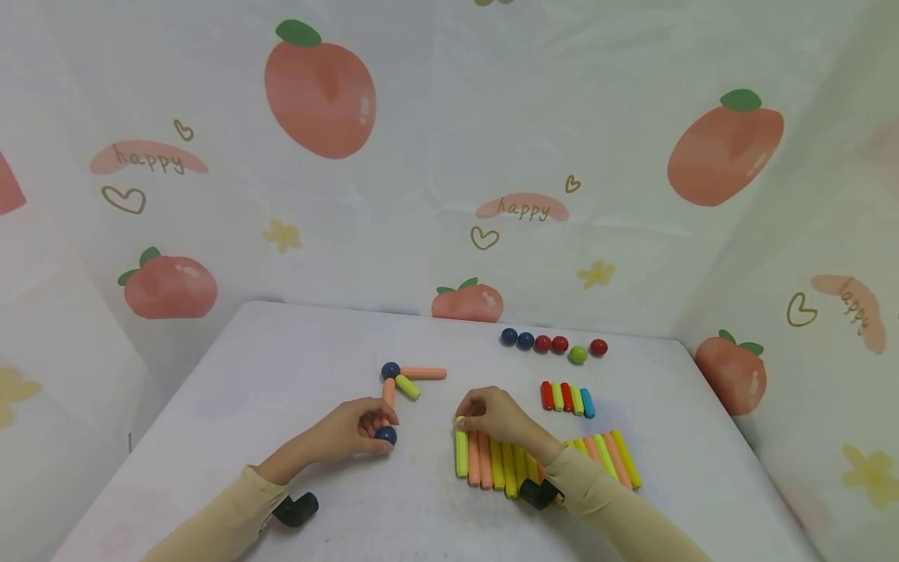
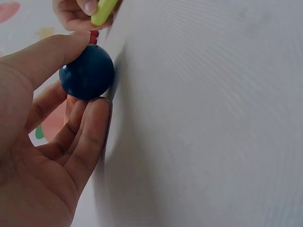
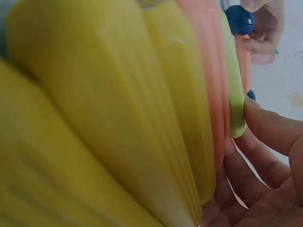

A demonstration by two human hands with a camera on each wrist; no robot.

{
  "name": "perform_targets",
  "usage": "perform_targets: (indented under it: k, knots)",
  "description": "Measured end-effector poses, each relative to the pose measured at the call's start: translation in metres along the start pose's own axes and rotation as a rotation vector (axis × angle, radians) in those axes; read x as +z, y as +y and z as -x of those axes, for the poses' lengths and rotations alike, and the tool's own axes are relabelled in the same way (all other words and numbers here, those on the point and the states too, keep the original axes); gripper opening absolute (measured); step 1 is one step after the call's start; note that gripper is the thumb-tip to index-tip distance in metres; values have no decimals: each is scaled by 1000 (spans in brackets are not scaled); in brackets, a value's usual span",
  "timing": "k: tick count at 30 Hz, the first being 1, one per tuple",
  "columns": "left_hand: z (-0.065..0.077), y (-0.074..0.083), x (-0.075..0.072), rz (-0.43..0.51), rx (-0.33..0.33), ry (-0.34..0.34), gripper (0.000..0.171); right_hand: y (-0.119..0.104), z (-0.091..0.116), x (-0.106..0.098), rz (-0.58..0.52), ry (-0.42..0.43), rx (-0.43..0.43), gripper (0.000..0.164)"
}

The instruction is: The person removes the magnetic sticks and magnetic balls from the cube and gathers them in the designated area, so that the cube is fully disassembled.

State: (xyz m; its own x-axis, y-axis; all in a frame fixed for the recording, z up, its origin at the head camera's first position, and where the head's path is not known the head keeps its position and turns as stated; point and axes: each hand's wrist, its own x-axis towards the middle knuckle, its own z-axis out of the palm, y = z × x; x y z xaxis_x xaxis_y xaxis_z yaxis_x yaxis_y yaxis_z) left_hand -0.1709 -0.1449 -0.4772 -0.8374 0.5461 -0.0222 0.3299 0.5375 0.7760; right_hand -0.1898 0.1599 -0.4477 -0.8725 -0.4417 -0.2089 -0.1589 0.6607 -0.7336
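Note:
My left hand (image 1: 346, 432) pinches a dark blue ball (image 1: 385, 436) between thumb and fingers, low over the table. An orange stick (image 1: 389, 392) runs from that ball back to a second blue ball (image 1: 391, 371). Another orange stick (image 1: 424, 374) and a short yellow-green stick (image 1: 408, 387) extend from the second ball. My right hand (image 1: 500, 416) grips the far end of a long yellow-green stick (image 1: 461, 457), at the left end of a row of sticks. Orange sticks (image 3: 208, 61) and yellow sticks (image 3: 123, 94) fill much of the right wrist view.
Behind the row lie several short sticks (image 1: 566, 397) in red, yellow-green and blue. Farther back stand blue balls (image 1: 525, 340), red balls (image 1: 559, 344) and a green ball (image 1: 578, 355). A fruit-printed cloth (image 1: 393, 234) hangs behind the white table (image 1: 267, 351).

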Motion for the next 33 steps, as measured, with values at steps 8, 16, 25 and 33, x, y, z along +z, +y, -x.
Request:
perform_targets:
  k: [8,16,25,33]
  knots:
    - [4,5,1,-6,9,31,30,3,1,5,-1,-19,-18,9]
    - [2,8,6,11,-100,117,49,-3,-5,-1,9,-55,-12,11]
    - [0,6,8,80,-176,128,57,-31,-52,-19,155,75,-107,10]
    - [-4,6,8,106,-152,110,56,-40,-101,-10,217,18,-229,20]
